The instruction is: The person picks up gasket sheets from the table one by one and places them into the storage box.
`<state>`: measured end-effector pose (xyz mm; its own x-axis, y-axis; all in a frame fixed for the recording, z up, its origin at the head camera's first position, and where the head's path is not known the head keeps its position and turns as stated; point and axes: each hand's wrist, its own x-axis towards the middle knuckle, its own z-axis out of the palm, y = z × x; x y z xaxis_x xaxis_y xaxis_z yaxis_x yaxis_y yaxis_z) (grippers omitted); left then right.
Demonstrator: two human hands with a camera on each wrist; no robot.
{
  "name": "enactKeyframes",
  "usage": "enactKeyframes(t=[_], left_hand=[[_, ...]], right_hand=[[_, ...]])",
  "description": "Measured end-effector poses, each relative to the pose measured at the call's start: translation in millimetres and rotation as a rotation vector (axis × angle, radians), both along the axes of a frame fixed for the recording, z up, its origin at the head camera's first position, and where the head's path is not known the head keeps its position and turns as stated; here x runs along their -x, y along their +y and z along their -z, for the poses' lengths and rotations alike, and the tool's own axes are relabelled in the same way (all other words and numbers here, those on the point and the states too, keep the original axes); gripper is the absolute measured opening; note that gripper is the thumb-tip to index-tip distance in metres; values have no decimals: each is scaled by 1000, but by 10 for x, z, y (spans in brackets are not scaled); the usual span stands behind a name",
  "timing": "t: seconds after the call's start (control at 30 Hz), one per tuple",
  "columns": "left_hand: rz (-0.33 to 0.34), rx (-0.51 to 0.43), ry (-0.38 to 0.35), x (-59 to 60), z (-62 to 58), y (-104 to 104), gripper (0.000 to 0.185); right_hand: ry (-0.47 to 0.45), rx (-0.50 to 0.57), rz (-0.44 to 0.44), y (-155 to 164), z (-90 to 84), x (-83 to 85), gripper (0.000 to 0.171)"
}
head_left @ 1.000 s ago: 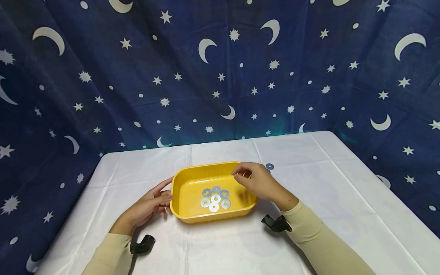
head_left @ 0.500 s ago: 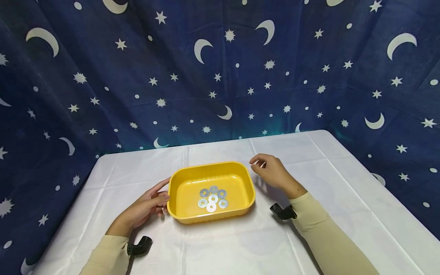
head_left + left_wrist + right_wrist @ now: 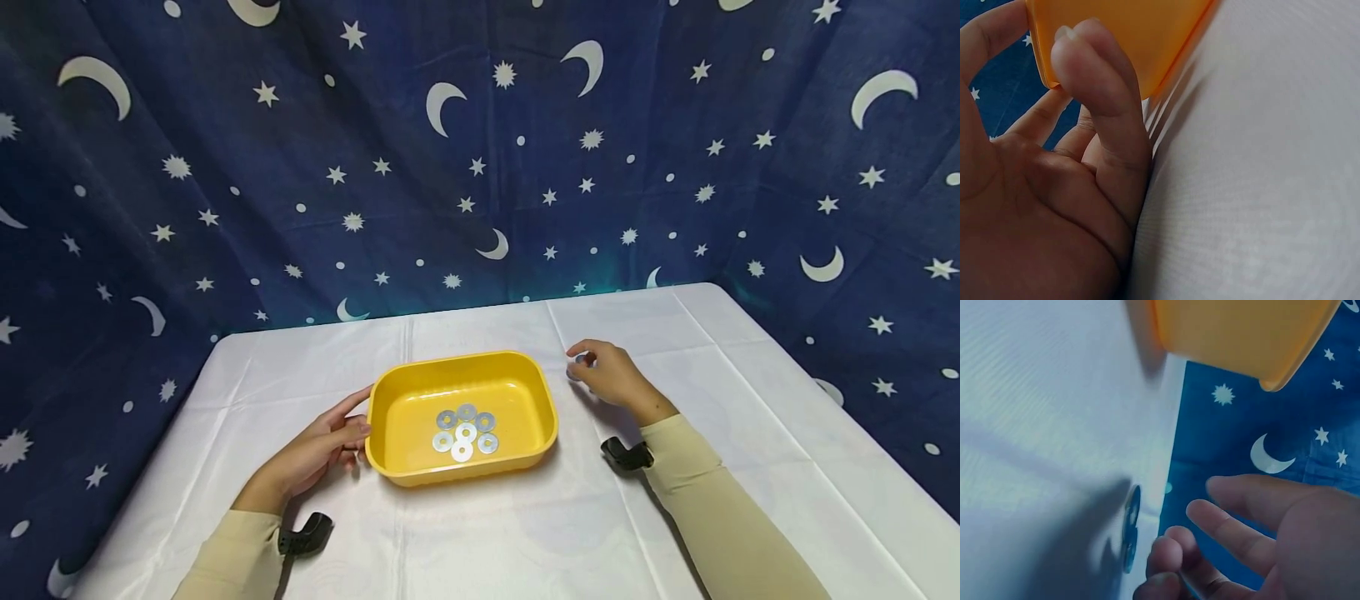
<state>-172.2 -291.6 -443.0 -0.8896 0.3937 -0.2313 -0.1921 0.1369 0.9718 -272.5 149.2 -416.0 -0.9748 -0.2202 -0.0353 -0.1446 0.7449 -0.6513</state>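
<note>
A yellow plastic tray (image 3: 532,442) sits on the white-covered table, with several flat metal washers (image 3: 466,432) grouped on its floor. At its left end rests my left hand (image 3: 311,454), relaxed fingers touching the outer wall; the left wrist view shows the fingertips against the tray's end (image 3: 1166,37). Beyond the right end, my right hand (image 3: 611,375) hovers over two loose washers (image 3: 573,373) that its fingers partly cover. In the right wrist view, the thumb and bent fingers stand apart, holding nothing, close above those washers (image 3: 1130,519).
White cloth covers the table (image 3: 480,550). Dark blue fabric (image 3: 390,108) printed with moons and stars hangs behind it and along both sides. Each wrist carries a black strap mount (image 3: 306,536).
My right hand has moved from over the tray's right side out to the right, down over the loose washers. My left hand stays at the tray, and the washers inside look unchanged.
</note>
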Motion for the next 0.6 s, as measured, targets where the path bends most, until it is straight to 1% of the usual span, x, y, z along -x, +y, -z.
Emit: enactKeyframes(t=[0.13,0.3,0.47,0.6], left_hand=[[-6,5,-2,5,-2,6,72],[-12,8,-8,1,-8,6,73],[-7,1,-8,0,-10,1,73],[-4,2,-7,0,-8,-1,72]], right_hand=[[-44,-26,4,30,44,19,33],[-68,-64,-1,48,90,39,31],[-65,-70,-23,63,105,51,27],[-29,-102,-46,75,114,54,25]])
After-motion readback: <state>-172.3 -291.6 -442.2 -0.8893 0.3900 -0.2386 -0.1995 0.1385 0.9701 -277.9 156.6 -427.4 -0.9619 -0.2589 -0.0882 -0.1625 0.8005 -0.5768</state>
